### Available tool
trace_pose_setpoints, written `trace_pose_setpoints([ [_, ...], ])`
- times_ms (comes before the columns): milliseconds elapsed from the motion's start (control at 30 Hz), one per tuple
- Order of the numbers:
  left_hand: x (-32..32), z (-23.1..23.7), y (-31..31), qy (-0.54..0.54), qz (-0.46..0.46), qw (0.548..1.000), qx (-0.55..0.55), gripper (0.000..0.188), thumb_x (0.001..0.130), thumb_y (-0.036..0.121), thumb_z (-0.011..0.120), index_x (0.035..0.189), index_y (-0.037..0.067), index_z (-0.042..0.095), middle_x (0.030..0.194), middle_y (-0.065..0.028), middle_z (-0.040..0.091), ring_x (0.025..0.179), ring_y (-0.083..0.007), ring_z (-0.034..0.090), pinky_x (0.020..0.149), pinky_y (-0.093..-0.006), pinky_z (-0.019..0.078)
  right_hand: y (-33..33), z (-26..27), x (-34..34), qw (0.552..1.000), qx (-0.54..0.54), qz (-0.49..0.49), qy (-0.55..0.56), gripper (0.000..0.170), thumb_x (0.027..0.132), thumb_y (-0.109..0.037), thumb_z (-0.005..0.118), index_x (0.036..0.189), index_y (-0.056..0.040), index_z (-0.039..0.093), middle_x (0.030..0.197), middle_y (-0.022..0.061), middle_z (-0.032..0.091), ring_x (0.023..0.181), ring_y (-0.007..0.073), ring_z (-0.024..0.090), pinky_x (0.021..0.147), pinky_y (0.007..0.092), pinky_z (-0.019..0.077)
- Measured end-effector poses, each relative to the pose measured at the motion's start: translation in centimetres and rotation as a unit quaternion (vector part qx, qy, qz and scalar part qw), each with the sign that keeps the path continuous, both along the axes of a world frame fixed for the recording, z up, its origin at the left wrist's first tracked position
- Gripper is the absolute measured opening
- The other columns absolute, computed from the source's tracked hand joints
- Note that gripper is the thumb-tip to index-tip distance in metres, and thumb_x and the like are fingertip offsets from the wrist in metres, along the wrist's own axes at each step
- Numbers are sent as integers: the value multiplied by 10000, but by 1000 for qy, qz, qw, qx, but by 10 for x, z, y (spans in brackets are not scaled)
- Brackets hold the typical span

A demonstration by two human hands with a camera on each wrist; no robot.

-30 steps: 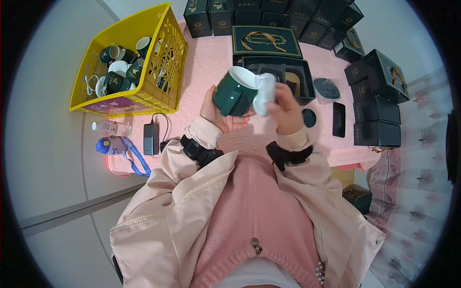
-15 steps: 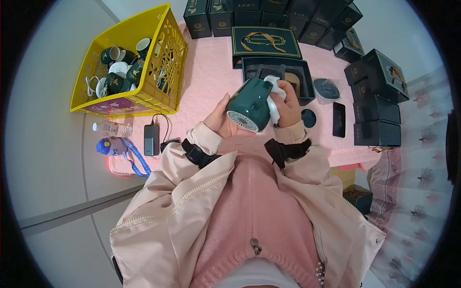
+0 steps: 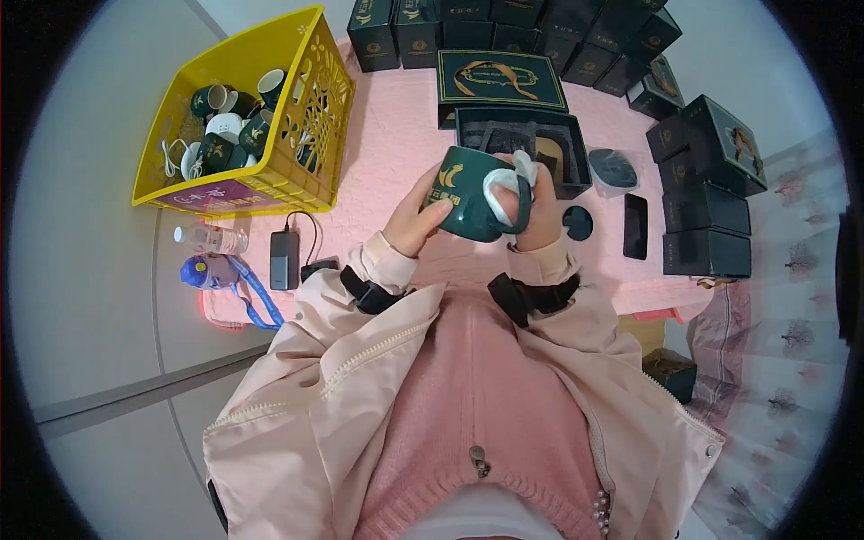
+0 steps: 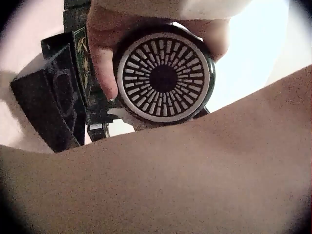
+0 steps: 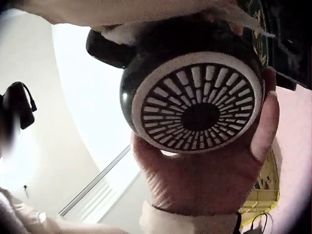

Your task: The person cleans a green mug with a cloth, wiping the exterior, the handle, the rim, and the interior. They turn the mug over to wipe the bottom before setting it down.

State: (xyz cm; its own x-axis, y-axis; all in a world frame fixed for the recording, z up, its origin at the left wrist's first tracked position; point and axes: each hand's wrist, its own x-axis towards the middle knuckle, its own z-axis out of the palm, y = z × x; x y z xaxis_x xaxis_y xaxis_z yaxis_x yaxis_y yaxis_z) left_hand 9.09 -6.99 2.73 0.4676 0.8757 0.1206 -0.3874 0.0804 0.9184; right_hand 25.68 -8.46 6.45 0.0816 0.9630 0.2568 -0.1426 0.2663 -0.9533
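Note:
A dark green mug (image 3: 470,202) with gold lettering is held above the pink-covered table in the head view. My left hand (image 3: 416,216) grips its left side, thumb on the front. My right hand (image 3: 540,209) pinches a white cloth (image 3: 500,191) at the handle side, part of the cloth showing through the handle. Both wrist views look at the patterned underside of the mug (image 4: 164,78), (image 5: 199,117); in the right wrist view the left hand (image 5: 204,180) cups it from below.
Behind the mug lies an open black box (image 3: 569,148) with foam, beside a ribboned green box (image 3: 499,79). A yellow crate (image 3: 329,117) of mugs stands left. A bottle (image 3: 212,239), power bank (image 3: 283,261), phone (image 3: 635,225), coaster (image 3: 578,222) and stacked dark boxes (image 3: 706,252) surround the workspace.
The mug has been turned so its lettering and handle face the camera, its base no longer visible in the head view. The cloth has shifted to the handle; the left thumb now lies on the mug's front.

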Motion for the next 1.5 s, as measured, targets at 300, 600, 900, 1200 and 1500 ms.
trace_pose_setpoints([
  [300, 6, 11, -9, -72, 12, 997, -18, 689, 765, 313, 534, 1267, -43, 222, 1204, -118, 388, 1092, -176, 399, 912, -271, 320, 1, 11, 2, 987, 79, -20, -135, 261, 767, -87, 545, 978, -19, 406, 1016, 118, 542, 846, 136, 517, 749, 243, 411],
  [600, 0, 10, -7, -97, -4, 995, -19, 737, 751, 386, 535, 1258, -51, 228, 1194, -117, 401, 1080, -170, 415, 898, -274, 339, -2, 16, 5, 985, 138, 82, -58, 281, 813, -88, 462, 1076, -12, 403, 1066, 124, 507, 923, 143, 493, 809, 244, 377],
  [900, 2, 9, -6, -156, -40, 986, -41, 729, 761, 419, 515, 1249, -47, 240, 1193, -116, 403, 1068, -170, 428, 886, -275, 357, -3, 5, 2, 991, 134, -1, 24, 314, 811, -110, 481, 1098, 8, 436, 1079, 117, 491, 942, 150, 479, 823, 248, 362],
  [1200, 1, 26, -6, -191, -52, 972, -129, 658, 795, 415, 459, 1271, 28, 220, 1199, -127, 400, 1030, -228, 483, 815, -369, 456, -28, 25, -5, 999, 30, -6, 15, 214, 744, -11, 533, 954, 29, 522, 906, 84, 497, 800, 119, 473, 679, 218, 372],
  [1500, 4, 27, -6, -196, -52, 970, -136, 581, 831, 373, 399, 1266, 31, 222, 1185, -139, 410, 1012, -249, 498, 798, -379, 468, -11, 1, 10, 957, 182, -97, -205, 244, 771, 9, 489, 1013, 42, 509, 980, 87, 505, 818, 113, 487, 707, 190, 372],
])
